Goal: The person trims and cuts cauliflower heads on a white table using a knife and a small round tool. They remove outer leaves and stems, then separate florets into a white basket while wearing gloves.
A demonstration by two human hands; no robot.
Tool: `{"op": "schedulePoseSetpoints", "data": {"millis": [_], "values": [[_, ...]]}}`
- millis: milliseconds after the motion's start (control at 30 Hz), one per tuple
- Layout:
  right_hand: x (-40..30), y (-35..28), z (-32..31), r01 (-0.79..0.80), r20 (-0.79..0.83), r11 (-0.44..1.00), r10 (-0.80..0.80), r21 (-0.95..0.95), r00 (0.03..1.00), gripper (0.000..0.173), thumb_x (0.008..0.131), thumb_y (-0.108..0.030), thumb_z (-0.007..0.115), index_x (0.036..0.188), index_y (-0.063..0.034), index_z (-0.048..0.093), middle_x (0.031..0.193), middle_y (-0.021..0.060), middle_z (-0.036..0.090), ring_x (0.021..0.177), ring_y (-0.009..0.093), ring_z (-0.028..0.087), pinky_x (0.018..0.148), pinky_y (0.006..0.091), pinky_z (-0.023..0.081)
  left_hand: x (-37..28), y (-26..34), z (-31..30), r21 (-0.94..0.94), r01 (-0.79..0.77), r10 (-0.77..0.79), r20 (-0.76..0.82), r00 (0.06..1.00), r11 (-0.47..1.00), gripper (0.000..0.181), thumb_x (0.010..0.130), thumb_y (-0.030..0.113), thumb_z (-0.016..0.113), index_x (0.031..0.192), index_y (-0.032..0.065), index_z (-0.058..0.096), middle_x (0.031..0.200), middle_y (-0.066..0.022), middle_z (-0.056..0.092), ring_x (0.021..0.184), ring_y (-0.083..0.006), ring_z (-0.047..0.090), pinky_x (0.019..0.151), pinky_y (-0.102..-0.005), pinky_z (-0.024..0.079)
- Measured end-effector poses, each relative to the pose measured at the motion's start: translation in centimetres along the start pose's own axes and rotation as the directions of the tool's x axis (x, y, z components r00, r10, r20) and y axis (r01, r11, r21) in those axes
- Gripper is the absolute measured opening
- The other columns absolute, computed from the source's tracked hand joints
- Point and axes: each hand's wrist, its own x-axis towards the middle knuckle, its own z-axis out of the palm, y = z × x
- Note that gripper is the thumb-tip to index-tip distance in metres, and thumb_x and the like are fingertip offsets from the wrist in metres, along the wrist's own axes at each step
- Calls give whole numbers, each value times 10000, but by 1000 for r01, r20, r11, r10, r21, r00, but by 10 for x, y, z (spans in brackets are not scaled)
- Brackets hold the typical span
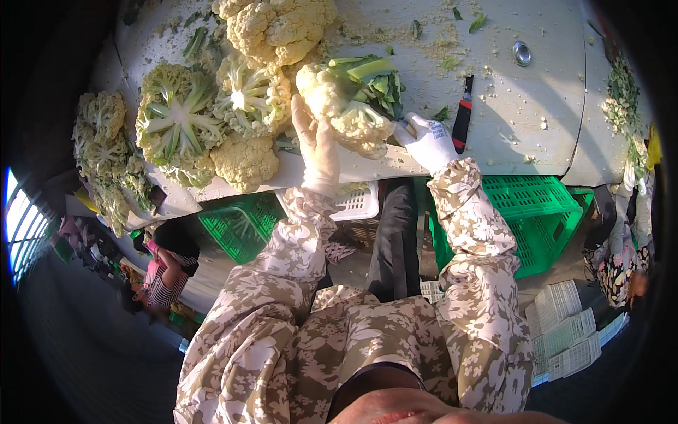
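A cauliflower head [360, 119] with cut green leaves lies near the table's front edge, between my gloved hands. My left hand [316, 146] is at its left side, fingers extended and spread, apparently touching the curd. On the right side, my right hand [430, 140], in a white glove bearing writing, has curled fingers close to the florets. A greyish thing shows by those fingertips; I cannot tell what it is or whether it is gripped. Just right of this hand lies a knife with a red and black handle [462, 124], its dark blade pointing away from me.
Several cauliflower heads [180, 114] are piled at the left. A round metal fitting [522, 53] sits at the table's [551, 122] far right, among scattered crumbs. Beneath are green crates [545, 233] and a white crate [357, 204]. Other people [164, 270] are at both sides.
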Motion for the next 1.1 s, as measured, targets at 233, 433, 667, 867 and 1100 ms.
{"op": "schedulePoseSetpoints", "data": {"millis": [233, 433, 667, 867, 1100], "values": [[-46, -9, 51, 39, -232, 997, -23, 64, 972, 296, 927, -338, 632, 1026, -60, 612, 886, 193, 687, 826, 404, 666, 707, 460, 527, -8, 9, -27, -76, 96, -85, 130, 988, 992, 790, 957, 256, 610, 1592, 136, 155, 1623, -100, 195, 1455, -218, 259, 1175, -368, 232], [-47, -22, 66, 172, -247, 982, -148, 78, 958, 172, 941, -206, 584, 975, -40, 557, 793, 212, 629, 798, 437, 632, 678, 475, 497, 0, 5, -41, -33, 7, -2, 148, 989, 999, 799, 967, 234, 577, 1598, 119, 100, 1646, -98, 141, 1486, -225, 206, 1191, -380, 206], [9, -5, 123, -24, -280, 996, 48, 86, 959, 361, 900, -320, 634, 1130, -46, 587, 1010, 222, 674, 943, 426, 642, 813, 476, 504, 18, 16, -48, 403, -212, 50, 376, 925, 890, 845, 913, 607, 561, 1534, 83, 329, 1623, -205, 123, 1515, -315, 101, 1201, -451, 158], [44, 0, 30, -88, -279, 996, 76, -31, 957, 564, 958, -576, 460, 1152, -74, 631, 1102, 204, 687, 1004, 395, 653, 873, 476, 506, 9, 20, -56, 321, -326, 205, 357, 911, 889, 587, 843, 154, 522, 1413, 28, 456, 1562, -226, 265, 1476, -380, 241, 1183, -474, 252], [75, -13, 2, 48, -486, 880, 214, 472, 848, 567, 967, -566, 494, 1165, -50, 622, 1124, 254, 653, 1052, 437, 611, 876, 465, 469, 53, 60, 12, 424, -471, 18, 727, 686, 773, 644, 779, 61, 548, 1414, 124, 460, 1577, -242, 240, 1416, -429, 338, 1132, -432, 374]]}}
